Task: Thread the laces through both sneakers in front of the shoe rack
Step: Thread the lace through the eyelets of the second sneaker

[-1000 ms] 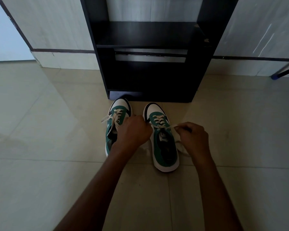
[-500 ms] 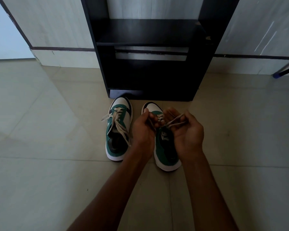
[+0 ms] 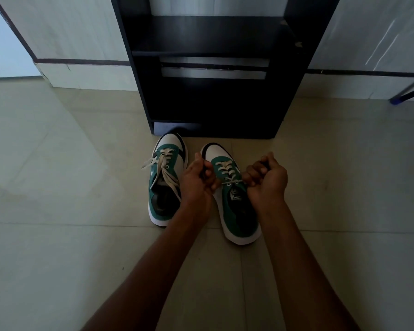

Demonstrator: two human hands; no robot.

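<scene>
Two green-and-white sneakers stand side by side on the floor, toes toward the black shoe rack [image 3: 213, 103]. The left sneaker [image 3: 165, 187] has loose cream laces [image 3: 164, 173] trailing over its side. The right sneaker [image 3: 234, 206] has its lace [image 3: 227, 173] crossed through the eyelets, with a small crossing pulled tight at the top. My left hand [image 3: 197, 179] is fisted on the lace end at that shoe's left side. My right hand [image 3: 267, 177] is fisted on the other end at its right side. The ends inside my fists are hidden.
The rack stands against a pale wall with a dark skirting stripe. A dark rod with a blue tip [image 3: 406, 91] slants in at the far right. Beige floor tiles [image 3: 58, 211] spread left, right and toward me.
My hands were close together above the right sneaker with the lace held palm-up. They have moved apart to either side, drawing the lace taut across the shoe's top.
</scene>
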